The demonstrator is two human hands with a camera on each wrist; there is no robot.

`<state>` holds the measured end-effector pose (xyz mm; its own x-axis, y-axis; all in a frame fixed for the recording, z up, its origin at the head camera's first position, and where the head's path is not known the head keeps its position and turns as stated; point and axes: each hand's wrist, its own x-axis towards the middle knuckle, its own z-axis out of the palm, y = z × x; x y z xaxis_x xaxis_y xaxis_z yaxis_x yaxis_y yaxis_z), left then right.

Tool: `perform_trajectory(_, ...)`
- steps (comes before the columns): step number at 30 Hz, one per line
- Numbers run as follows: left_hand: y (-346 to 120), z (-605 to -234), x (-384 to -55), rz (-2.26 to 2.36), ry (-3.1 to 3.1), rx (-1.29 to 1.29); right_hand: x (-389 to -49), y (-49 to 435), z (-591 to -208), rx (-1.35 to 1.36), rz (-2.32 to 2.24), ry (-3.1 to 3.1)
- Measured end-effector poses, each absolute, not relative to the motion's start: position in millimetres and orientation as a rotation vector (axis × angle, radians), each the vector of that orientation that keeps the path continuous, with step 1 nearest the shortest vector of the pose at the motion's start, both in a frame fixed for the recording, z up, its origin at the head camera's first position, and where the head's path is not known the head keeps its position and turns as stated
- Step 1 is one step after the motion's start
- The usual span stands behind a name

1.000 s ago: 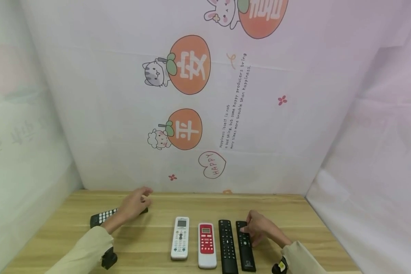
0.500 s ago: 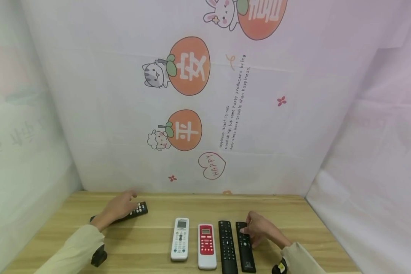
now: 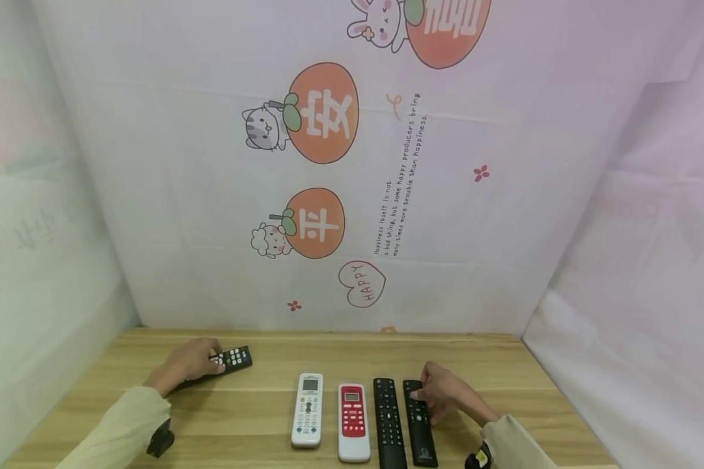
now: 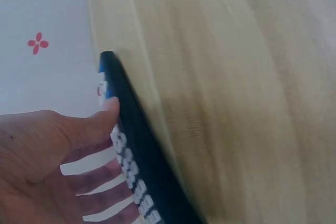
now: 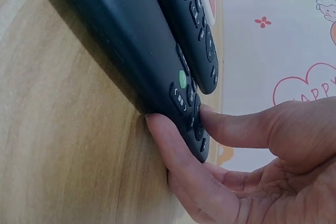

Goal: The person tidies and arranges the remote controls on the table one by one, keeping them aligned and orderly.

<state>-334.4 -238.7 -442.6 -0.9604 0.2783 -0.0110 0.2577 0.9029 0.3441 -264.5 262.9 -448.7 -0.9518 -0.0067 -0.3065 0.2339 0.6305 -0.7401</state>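
My left hand [image 3: 186,361] grips a black remote control with white buttons [image 3: 236,359] that lies aslant at the back left of the table. In the left wrist view its thumb presses on the edge of this remote [image 4: 142,145], with the fingers on the far side. At the right, my right hand [image 3: 444,391] holds the top end of another black remote control [image 3: 421,438] between thumb and fingers. The right wrist view shows that remote [image 5: 126,40] lying along the wood, its green button visible.
Left of the right-hand remote, in a row, lie a longer black remote [image 3: 390,423], a red and white remote [image 3: 354,423] and a white remote with a small screen [image 3: 308,410]. Behind the wooden table [image 3: 258,430] rises a printed white cloth [image 3: 182,260], with more cloth at both sides.
My left hand has drawn back leftward along the black remote, uncovering its far end, and now grips its middle. The right hand has stayed put on its remote.
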Motion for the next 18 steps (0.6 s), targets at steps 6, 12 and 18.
perform_trajectory(6, -233.5, -446.5, -329.0, 0.488, 3.047, 0.43, -264.6, 262.1, -449.9, 0.202, -1.202, 2.591)
perform_trajectory(12, -232.5, -447.9, -324.3, 0.506, 3.05, 0.424, -264.1, 261.2, -454.7, 0.208, -1.188, 2.586)
perform_trajectory(18, -234.9, -444.8, -324.0, 0.65, 2.95, 0.391, -263.2, 261.6, -453.3, 0.204, -1.181, 2.579)
